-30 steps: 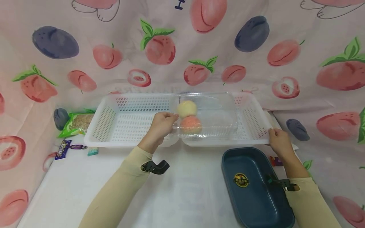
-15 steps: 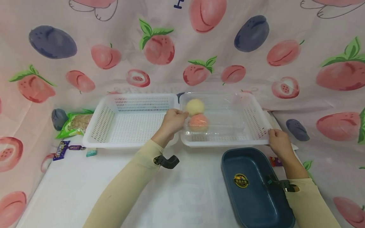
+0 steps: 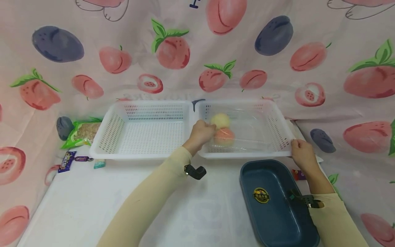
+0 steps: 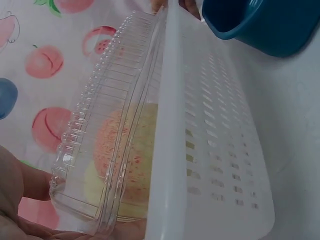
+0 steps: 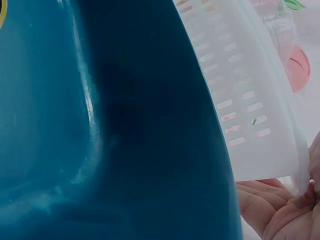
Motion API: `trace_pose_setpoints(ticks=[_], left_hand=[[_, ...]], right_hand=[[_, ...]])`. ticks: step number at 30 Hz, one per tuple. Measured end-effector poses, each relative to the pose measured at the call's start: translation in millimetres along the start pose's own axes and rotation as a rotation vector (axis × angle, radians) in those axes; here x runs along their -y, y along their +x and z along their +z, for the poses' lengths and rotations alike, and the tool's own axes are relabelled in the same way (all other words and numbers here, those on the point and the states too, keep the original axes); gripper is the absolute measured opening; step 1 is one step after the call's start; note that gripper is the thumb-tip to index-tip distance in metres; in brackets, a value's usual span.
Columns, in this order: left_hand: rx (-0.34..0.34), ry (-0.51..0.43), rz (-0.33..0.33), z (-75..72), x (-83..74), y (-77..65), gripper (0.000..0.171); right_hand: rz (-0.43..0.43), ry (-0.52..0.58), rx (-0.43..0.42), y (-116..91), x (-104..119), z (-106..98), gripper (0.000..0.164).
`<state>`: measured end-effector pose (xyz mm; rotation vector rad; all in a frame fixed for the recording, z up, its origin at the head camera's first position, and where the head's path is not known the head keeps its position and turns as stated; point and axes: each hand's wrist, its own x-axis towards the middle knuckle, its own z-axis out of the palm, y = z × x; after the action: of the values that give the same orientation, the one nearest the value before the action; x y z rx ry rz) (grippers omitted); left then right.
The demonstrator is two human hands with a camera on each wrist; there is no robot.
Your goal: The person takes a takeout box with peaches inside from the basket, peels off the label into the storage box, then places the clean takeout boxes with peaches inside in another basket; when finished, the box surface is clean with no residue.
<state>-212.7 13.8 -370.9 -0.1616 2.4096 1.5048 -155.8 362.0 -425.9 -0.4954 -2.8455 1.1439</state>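
Observation:
My left hand [image 3: 202,133] pinches the left end of a clear plastic clamshell box [image 3: 247,130]. Inside that end sit two round fruits, one pale yellow [image 3: 220,120], the other peach-orange [image 3: 224,137]. The box lies within the outline of the right-hand white perforated basket [image 3: 256,155]; in the left wrist view its ridged side [image 4: 107,100] still shows above the basket rim [image 4: 167,125]. At the basket's right front corner, my right hand [image 3: 303,154] grips the rim, thumb on top, with fingers [image 5: 255,205] beneath the corner in the right wrist view.
Left of it stands a second white basket [image 3: 142,156]. A blue tray [image 3: 277,212] lies in front, partly under my right forearm, near a red packet [image 3: 297,175]. Far left are a green snack bag [image 3: 83,134], a purple wrapper [image 3: 67,162] and a teal packet [image 3: 99,164].
My left hand has moved right with the clamshell box, which has shifted from straddling both baskets to over the right one and sunk lower into it. My right hand stays at the corner.

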Motion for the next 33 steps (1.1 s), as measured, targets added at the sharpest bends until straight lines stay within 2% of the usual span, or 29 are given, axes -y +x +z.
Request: trace_pose_setpoints(ticks=[4,7,14,22,28,33], left_hand=[[0.004,0.021,-0.027,3.8,-0.5,4.0,0.046],[-0.015,0.042,-0.027,5.2,-0.7,6.4,0.045],[-0.005,0.106,-0.04,8.8,-2.2,13.2,0.033],[0.016,0.226,-0.032,9.8,-5.4,20.9,0.034],[0.051,0.251,-0.024,7.8,-8.0,18.2,0.014],[0.071,0.29,-0.011,8.6,-7.1,18.2,0.018]], right_hand=[[0.0,-0.001,-0.006,-0.6,0.5,0.3,0.056],[0.007,0.003,-0.005,-0.4,0.0,1.2,0.056],[0.032,-0.011,0.003,1.8,-1.1,-0.7,0.058],[0.052,-0.003,0.013,2.5,1.6,0.8,0.059],[0.036,-0.007,0.013,1.3,1.6,0.3,0.059],[0.017,-0.002,-0.001,0.8,0.4,0.7,0.057]])
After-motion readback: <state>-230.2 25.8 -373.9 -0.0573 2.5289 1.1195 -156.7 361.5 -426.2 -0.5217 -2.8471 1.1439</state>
